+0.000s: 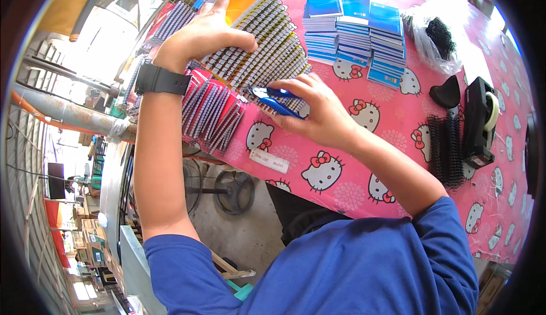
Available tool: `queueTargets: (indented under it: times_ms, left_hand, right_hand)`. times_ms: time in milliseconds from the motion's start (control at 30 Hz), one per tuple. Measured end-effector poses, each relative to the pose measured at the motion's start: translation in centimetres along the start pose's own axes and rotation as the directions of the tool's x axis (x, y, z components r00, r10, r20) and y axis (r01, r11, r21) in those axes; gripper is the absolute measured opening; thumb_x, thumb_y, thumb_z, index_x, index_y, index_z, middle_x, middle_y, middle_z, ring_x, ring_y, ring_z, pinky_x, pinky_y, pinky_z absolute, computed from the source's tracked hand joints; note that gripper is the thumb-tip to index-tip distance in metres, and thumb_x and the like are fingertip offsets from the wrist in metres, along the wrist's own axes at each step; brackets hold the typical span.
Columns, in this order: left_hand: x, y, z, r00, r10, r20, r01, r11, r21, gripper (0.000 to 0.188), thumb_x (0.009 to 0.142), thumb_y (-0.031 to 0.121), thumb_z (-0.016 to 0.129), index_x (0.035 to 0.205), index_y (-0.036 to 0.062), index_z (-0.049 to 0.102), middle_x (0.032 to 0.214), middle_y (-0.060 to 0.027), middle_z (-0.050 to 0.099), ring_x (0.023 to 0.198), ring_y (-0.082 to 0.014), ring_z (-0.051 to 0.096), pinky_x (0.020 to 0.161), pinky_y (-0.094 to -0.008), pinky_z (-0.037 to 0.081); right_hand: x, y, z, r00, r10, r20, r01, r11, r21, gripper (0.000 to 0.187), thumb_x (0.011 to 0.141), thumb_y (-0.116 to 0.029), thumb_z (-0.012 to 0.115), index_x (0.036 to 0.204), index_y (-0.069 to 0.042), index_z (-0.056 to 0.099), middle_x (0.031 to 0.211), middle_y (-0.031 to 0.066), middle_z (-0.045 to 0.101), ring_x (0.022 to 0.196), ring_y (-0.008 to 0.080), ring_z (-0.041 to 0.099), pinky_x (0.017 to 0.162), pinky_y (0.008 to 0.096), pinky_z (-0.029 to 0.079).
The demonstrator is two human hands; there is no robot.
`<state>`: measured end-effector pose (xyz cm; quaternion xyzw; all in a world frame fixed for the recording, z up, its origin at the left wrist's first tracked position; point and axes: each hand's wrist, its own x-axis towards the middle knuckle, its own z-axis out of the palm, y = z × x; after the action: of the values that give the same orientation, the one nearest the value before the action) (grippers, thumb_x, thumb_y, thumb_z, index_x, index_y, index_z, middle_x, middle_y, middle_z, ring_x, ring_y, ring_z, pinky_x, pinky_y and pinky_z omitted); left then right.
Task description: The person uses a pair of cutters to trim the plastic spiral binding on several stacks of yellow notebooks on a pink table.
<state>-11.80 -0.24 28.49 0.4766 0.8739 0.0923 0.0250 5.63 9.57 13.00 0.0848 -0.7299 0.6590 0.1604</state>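
Note:
My left hand (206, 29), with a black watch on its wrist, holds a tall leaning stack of spiral notebooks (264, 39) with yellow-orange covers. Its thumb lies across the wire bindings, while its fingers reach over the far side. In my right hand (325, 109) is a pair of blue-handled cutting pliers (277, 108). The pliers' jaws meet the near lower corner of the stack, at the binding ends; whether they have a wire between them is too small to tell. Red-covered spiral notebooks (213, 110) lie in rows beside the stack, below my left wrist.
Stacks of blue notebooks (355, 25) stand at the far middle. Farther right are a clear plastic bag (437, 42) with black coils, a black tape dispenser (480, 122) and loose black binding coils (445, 150). A pink patterned cloth (350, 164) covers the table. A fan (230, 192) stands below its left edge.

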Motion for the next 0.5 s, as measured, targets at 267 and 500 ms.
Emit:
queueTargets:
  times_ms: [267,500]
  left_hand:
    - [0.0,0.0,0.1,1.000,-0.013,-0.010,0.013,1.000,-0.009,0.112,0.056,0.036,0.073,0.147,0.0082,0.013,0.142,-0.0274,0.029,0.134,-0.0361,0.027,0.109,-0.0388,0.022]
    - [-0.1,0.3,0.0,0.999,-0.052,0.004,0.052,0.999,0.006,0.112,0.056,0.036,0.073,0.147,0.0086,0.013,0.142,-0.0278,0.027,0.135,-0.0365,0.024,0.110,-0.0392,0.021]
  right_hand:
    - [0.3,0.2,0.5,0.862,-0.502,-0.073,0.294,0.612,-0.734,0.050,0.069,-0.021,0.073,0.117,-0.013,0.058,0.096,0.0084,0.054,0.092,0.0269,0.050,0.085,0.0403,0.041]
    - [1.2,-0.6,-0.6,0.924,0.273,0.269,-0.357,0.868,0.345,0.034,0.084,-0.029,0.063,0.102,0.000,0.063,0.080,0.0062,0.066,0.072,0.0124,0.060,0.066,0.0261,0.048]
